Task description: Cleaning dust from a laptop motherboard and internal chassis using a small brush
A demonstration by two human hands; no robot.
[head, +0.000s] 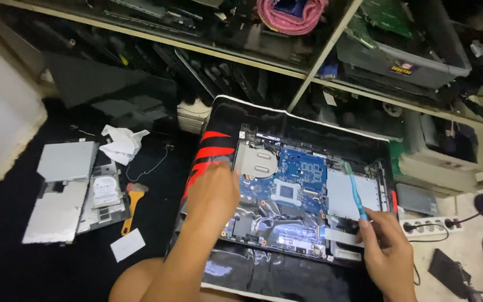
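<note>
While the left hand rests flat on the left part of the opened laptop, fingers spread near the silver fan housing and grasping nothing, the right hand has its grip clenched around the handle of a light blue toothbrush. Brush head points up and away, over the grey metal plate right of the blue motherboard. Laptop lies on a black mat with red stripes on the floor, below cluttered shelves. Left of the mat: removed silver drive covers, a hard drive, a crumpled white tissue, an orange-handled tool. White power strip sits just right of the laptop. Risks, as judged: bristles could snag small board components or ribbon connectors if scrubbed hard; the bare left palm pressing on exposed circuitry could flex it or pass static; loose parts on the dark floor are easily knocked or lost.
</note>
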